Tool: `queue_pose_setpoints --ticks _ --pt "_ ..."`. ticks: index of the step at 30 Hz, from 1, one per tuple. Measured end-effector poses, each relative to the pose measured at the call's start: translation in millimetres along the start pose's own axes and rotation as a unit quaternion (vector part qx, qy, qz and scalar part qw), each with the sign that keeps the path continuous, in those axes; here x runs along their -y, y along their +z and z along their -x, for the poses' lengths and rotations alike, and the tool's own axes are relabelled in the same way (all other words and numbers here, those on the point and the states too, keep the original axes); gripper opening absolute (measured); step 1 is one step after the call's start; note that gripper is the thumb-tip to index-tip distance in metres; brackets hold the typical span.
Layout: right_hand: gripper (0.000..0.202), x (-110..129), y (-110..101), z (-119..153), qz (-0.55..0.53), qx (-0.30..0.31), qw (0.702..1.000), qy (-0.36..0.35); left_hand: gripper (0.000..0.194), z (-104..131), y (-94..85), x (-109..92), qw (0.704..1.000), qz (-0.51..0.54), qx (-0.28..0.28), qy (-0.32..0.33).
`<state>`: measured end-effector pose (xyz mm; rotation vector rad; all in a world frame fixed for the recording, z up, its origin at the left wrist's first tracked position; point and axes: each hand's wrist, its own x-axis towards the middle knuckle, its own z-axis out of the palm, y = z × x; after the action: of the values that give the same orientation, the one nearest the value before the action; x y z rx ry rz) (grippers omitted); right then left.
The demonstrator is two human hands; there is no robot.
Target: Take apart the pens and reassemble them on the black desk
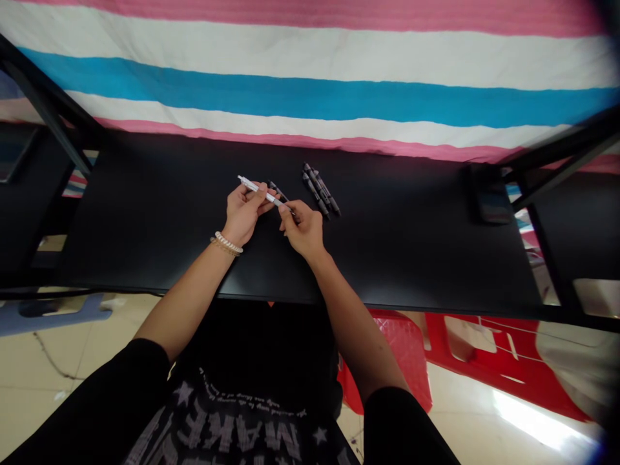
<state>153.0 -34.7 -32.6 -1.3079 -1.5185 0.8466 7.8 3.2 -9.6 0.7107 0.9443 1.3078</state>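
Observation:
A white pen [260, 190] is held slantwise above the black table, its white end up at the left. My left hand [245, 210] pinches its barrel between thumb and fingers. The lower right end of the same pen is gripped by my right hand [304, 227], whose fingers partly hide it. Just behind my hands lies a dark pen [277, 190], partly covered by the left fingers. Several black and grey pens [320, 190] lie side by side on the table, slightly beyond my right hand.
The black table [411, 239] stretches to both sides. A dark phone-like object [490, 194] rests at its right end. Behind hangs a striped cloth [310, 97]. Black metal bars stand at both table ends. Red plastic stools [404, 355] are below the front edge.

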Motion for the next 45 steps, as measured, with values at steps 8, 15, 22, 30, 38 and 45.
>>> queue_pose_setpoints --ticks 8,15,22,30,38,45 --pt "0.058 6.2 -2.5 0.1 0.098 0.013 0.994 -0.053 0.024 3.8 3.0 -5.5 0.999 0.002 0.033 -0.03" --pt "0.052 9.2 0.8 1.9 0.177 0.015 0.98 -0.091 0.036 6.7 10.4 -18.7 0.994 0.061 0.031 -0.08" --pt "0.044 11.0 -0.1 3.3 0.156 -0.022 0.983 -0.095 0.067 10.5 2.2 -36.9 0.983 0.128 -0.008 -0.131" --pt "0.043 9.7 -0.5 1.7 0.177 -0.029 0.979 -0.092 0.068 14.4 1.6 -39.1 0.974 0.18 0.008 -0.135" --pt "0.041 8.2 0.2 2.0 0.18 -0.033 0.978 -0.097 0.07 14.0 2.8 -40.3 0.979 0.156 -0.021 -0.13" --pt "0.041 7.1 0.6 1.7 0.181 -0.033 0.978 -0.102 0.07 14.4 3.2 -41.1 0.981 0.128 -0.034 -0.138"
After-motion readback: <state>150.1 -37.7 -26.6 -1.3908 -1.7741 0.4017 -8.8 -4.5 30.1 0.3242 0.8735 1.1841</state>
